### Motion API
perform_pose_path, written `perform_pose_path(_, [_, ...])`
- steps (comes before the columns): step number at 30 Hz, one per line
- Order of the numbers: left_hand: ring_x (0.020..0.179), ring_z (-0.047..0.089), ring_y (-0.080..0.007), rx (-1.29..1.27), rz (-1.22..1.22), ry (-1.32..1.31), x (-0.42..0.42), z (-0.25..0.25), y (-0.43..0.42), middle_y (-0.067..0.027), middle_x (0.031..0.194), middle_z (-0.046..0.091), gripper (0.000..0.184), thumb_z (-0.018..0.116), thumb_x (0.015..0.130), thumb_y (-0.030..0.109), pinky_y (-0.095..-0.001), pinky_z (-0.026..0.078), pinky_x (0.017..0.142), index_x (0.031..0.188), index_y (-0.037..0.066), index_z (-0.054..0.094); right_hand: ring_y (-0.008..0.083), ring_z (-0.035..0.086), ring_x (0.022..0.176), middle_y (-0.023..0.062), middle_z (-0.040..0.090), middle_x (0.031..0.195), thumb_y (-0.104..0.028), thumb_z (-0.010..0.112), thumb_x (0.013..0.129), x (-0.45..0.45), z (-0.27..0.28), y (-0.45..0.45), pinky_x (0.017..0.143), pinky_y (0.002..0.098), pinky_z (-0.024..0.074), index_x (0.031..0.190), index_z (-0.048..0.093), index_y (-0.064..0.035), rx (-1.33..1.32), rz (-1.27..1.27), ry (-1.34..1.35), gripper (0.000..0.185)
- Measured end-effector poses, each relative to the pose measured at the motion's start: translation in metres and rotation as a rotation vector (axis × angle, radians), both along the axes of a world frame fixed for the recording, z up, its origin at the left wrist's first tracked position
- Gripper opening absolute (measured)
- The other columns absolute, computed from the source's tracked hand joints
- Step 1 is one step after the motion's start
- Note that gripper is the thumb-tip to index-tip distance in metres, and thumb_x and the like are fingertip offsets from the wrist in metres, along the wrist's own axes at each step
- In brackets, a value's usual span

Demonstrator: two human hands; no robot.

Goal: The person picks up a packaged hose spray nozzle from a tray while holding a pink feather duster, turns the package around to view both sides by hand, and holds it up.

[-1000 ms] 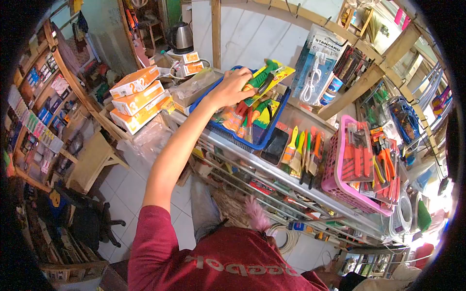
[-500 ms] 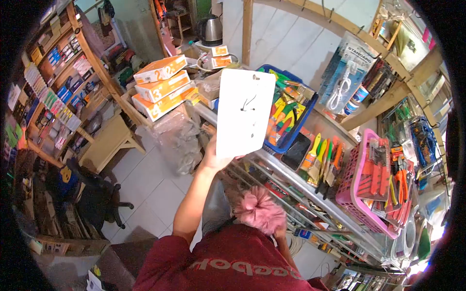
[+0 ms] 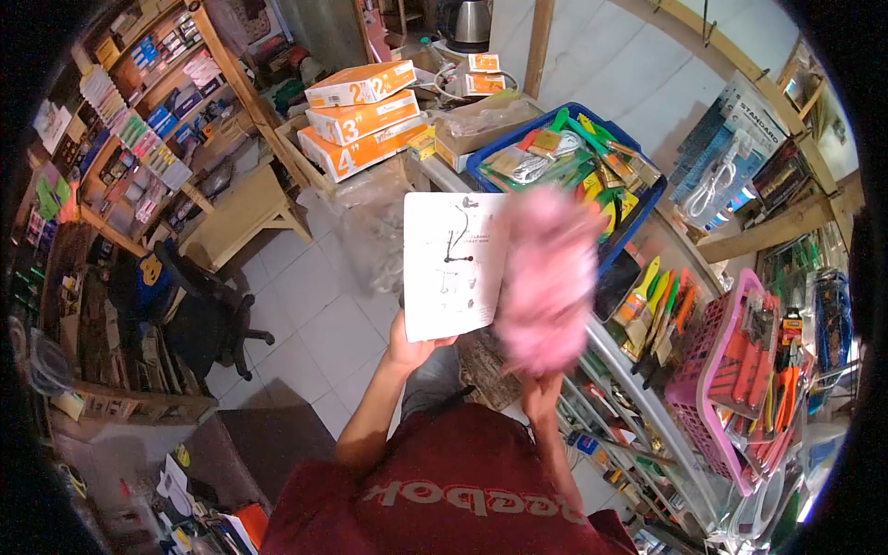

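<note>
Fingers of the left hand (image 3: 410,351) gripped a white card (image 3: 451,291); the right hand (image 3: 542,385) held a pink duster (image 3: 549,282), blurred at its edge. What was done, or remained, I couldn't tell.

Along the counter (image 3: 641,393), brushes (image 3: 638,303) lie between the tray (image 3: 653,205) and the basket (image 3: 694,388), which stands to their right with pliers (image 3: 788,381) in it. Left of the tray stand stacked boxes (image 3: 359,122), and behind them, cut off, is apparently a kettle (image 3: 467,24)
</note>
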State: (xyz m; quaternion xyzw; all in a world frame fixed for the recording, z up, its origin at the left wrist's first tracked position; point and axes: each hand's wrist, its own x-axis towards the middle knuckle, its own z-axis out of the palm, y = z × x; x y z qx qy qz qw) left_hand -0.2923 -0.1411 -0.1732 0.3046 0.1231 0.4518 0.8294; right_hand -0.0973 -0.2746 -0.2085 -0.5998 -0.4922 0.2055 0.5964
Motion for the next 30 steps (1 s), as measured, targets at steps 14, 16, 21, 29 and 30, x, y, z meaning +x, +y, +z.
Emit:
perform_pose_path(14, [0.090, 0.061, -0.0260, 0.013, -0.008, 0.000, 0.008, -0.023, -0.010, -0.0131, 0.109, 0.059, 0.058, 0.034, 0.086, 0.045, -0.0388, 0.053, 0.065, 0.125, 0.003, 0.043, 0.0154, 0.054, 0.061, 0.0143, 0.055, 0.066, -0.015, 0.054, 0.071, 0.008, -0.021, -0.008, 0.059, 0.0361, 0.0441, 0.073, 0.053, 0.0011, -0.255, -0.060, 0.191, 0.017])
perform_pose_path(16, [0.093, 0.061, -0.0265, 0.058, -0.171, -0.177, 0.016, -0.012, 0.003, -0.0136, 0.111, 0.058, 0.056, 0.034, 0.087, 0.042, -0.0374, 0.053, 0.070, 0.126, 0.003, 0.042, 0.0174, 0.055, 0.059, 0.0118, 0.056, 0.063, -0.012, 0.052, 0.069, 0.001, -0.040, 0.007, 0.058, 0.0374, 0.0445, 0.072, 0.055, 0.0025, 0.021, -0.326, 0.188, 0.015])
perform_pose_path(21, [0.089, 0.059, -0.0246, 0.051, 0.057, 0.063, 0.025, -0.018, -0.007, -0.0079, 0.104, 0.057, 0.050, 0.038, 0.088, 0.043, -0.0378, 0.052, 0.068, 0.119, 0.005, 0.047, 0.0297, 0.055, 0.085, 0.0143, 0.059, 0.090, -0.016, 0.058, 0.071, 0.018, -0.037, -0.006, 0.076, 0.0428, 0.0421, 0.092, 0.054, 0.0000, -0.321, 0.028, -0.211, 0.027])
perform_pose_path(29, [0.078, 0.055, -0.0238, 0.256, 0.138, 0.253, 0.023, -0.019, -0.007, -0.0093, 0.089, 0.057, 0.036, 0.039, 0.089, 0.034, -0.0336, 0.049, 0.068, 0.103, 0.004, 0.052, 0.0147, 0.048, 0.058, 0.0069, 0.055, 0.062, -0.016, 0.058, 0.071, 0.002, 0.005, -0.001, 0.052, 0.0338, 0.0392, 0.074, 0.055, 0.0002, -0.226, -0.001, -0.120, 0.017])
perform_pose_path(30, [0.076, 0.055, -0.0243, 0.157, -0.028, 0.116, 0.019, 0.000, -0.005, -0.0089, 0.088, 0.057, 0.037, 0.038, 0.090, 0.035, -0.0344, 0.049, 0.066, 0.104, 0.004, 0.052, 0.0157, 0.048, 0.057, 0.0077, 0.055, 0.061, -0.017, 0.058, 0.071, -0.008, 0.023, 0.007, 0.051, 0.0347, 0.0399, 0.075, 0.055, 0.0002, -0.182, -0.041, 0.035, 0.018])
